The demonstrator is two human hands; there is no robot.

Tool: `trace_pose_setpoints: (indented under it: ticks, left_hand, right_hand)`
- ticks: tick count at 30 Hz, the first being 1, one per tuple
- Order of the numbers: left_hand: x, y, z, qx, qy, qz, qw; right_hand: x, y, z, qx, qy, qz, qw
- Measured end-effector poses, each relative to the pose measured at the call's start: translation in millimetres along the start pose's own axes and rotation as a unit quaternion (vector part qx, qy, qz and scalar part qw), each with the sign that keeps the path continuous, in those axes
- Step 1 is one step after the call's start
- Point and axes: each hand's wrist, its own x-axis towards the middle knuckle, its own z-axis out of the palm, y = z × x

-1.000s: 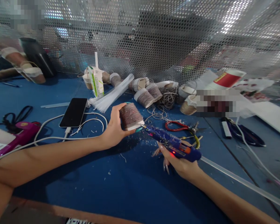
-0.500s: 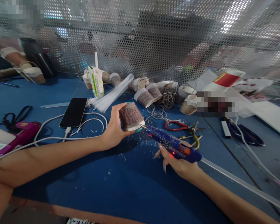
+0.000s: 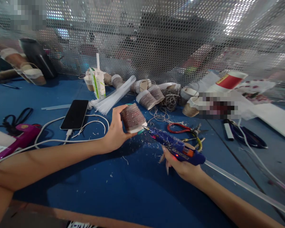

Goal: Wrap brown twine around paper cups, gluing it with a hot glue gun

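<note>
My left hand (image 3: 115, 131) grips a small cup wrapped in brown cord (image 3: 133, 117), tilted on its side above the table, thumb below and fingers over the top. A white band shows at the cup's lower rim, with a bit of teal at its edge. In my right hand (image 3: 184, 166) is a blue glue gun (image 3: 171, 143), its red light lit and a long clear glue stick (image 3: 247, 186) running out of its back. The metal nozzle points left and meets or nearly meets the white rim. Fine glue strands cling to the gun's barrel.
Red-handled scissors (image 3: 179, 128) lie beyond the glue gun. More cord-wrapped cups (image 3: 146, 99) and loose cord (image 3: 169, 98) stand before the perforated metal screen (image 3: 137, 41). A phone (image 3: 75, 114) with a white cable, glue sticks (image 3: 116, 95), a drink carton (image 3: 98, 84) and a magenta device (image 3: 16, 141) are leftward.
Almost nothing differs. The cup and the glue gun keep the same places against each other, with the nozzle at the white rim; the view has shifted very slightly.
</note>
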Motion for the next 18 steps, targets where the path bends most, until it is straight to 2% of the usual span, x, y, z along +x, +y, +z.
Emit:
trace_pose_setpoints:
  ticks: [7,10,15,18]
  left_hand:
    - [0,0,0.3,-0.009,0.001,-0.008,1.0]
    - [0,0,0.2,-0.009,-0.001,-0.006,1.0]
    - [0,-2,0.4,-0.011,0.004,0.008,1.0]
    - [0,-3,0.2,-0.01,0.004,0.008,1.0]
  right_hand:
    - [-3,17,3,0.004,0.013,0.0,1.0]
    - [-2,14,2,-0.021,0.039,-0.01,0.999]
    - [-1,8,-1,-0.027,0.01,0.007,1.0]
    - [-1,7,-1,-0.036,0.014,0.004,0.999]
